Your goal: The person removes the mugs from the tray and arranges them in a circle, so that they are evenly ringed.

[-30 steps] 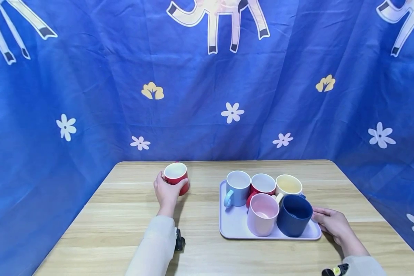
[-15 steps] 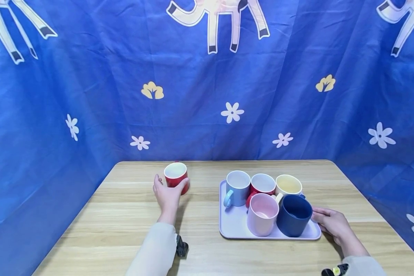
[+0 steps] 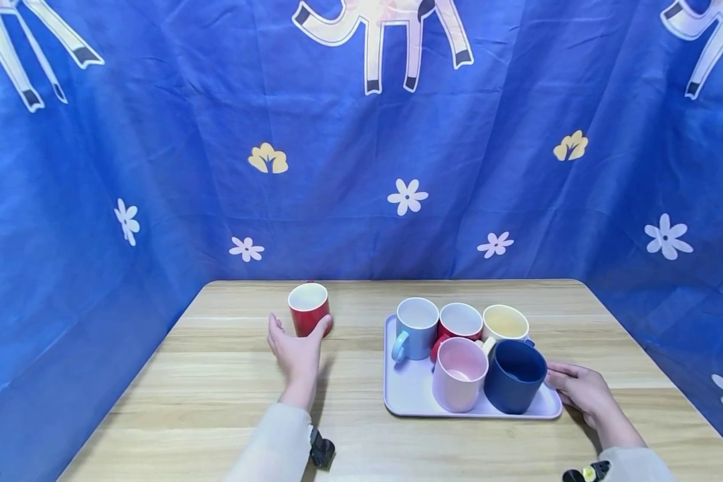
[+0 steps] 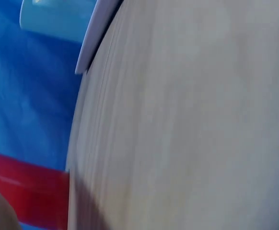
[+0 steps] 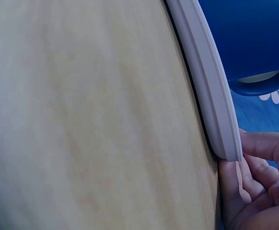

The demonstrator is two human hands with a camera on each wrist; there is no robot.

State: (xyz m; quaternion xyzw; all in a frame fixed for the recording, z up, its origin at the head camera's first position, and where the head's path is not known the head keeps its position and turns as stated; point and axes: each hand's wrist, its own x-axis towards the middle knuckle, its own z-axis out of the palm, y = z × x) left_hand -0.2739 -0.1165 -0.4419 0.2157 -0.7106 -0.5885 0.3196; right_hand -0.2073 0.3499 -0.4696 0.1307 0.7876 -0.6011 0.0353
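Cloth (image 3: 337, 147), all blue, hangs behind the wood table (image 3: 361, 445) in the head view. A red cup (image 3: 309, 316) stands upright at the back left of the table. The left hand (image 3: 297, 355) is spread wide at its near side; whether it touches the cup is hard to tell. Well to the right is a light purple tray (image 3: 408, 393). Its back row has a light blue cup (image 3: 420, 335), a second red cup (image 3: 460, 321) and a cream cup (image 3: 505, 325). In front are a pink cup (image 3: 460, 381) and a dark blue cup (image 3: 514, 388). The right hand (image 3: 584, 396) is at the tray's right end.

In the left wrist view, the red cup's bottom sits on the table. A blurry bit of the left hand is close by.

In the right wrist view, the right hand pinches the tray's edge, near the dark blue cup.
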